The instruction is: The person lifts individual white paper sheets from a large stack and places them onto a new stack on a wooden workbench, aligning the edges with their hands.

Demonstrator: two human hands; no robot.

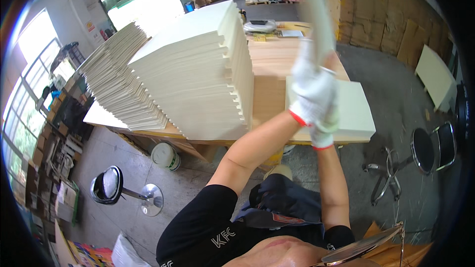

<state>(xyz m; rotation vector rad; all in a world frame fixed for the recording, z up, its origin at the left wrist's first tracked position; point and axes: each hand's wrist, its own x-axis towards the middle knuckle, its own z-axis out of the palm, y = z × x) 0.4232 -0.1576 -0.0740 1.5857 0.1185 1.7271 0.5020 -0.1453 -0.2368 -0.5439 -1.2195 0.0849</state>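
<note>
My left hand point(312, 91), in a white knit glove with a red cuff, is raised over the table and grips a pale white board point(319, 20). The board stands on edge, smeared by motion, its top reaching the upper rim of the view. Close beneath the left hand is my right hand point(325, 127), also gloved; its fingers are hidden, so its hold cannot be told. Below both hands lies a low stack of white boards point(352, 111) at the table's right end. A tall stack of white boards point(198, 79) with an uneven right side rises to the left.
A leaning stack of thinner boards point(121, 76) stands at the far left of the wooden table point(269, 101). Flat items and a yellow box point(259, 38) lie at its back. Around it are a bucket point(166, 156), a stool point(111, 183) and a wheeled chair point(420, 151).
</note>
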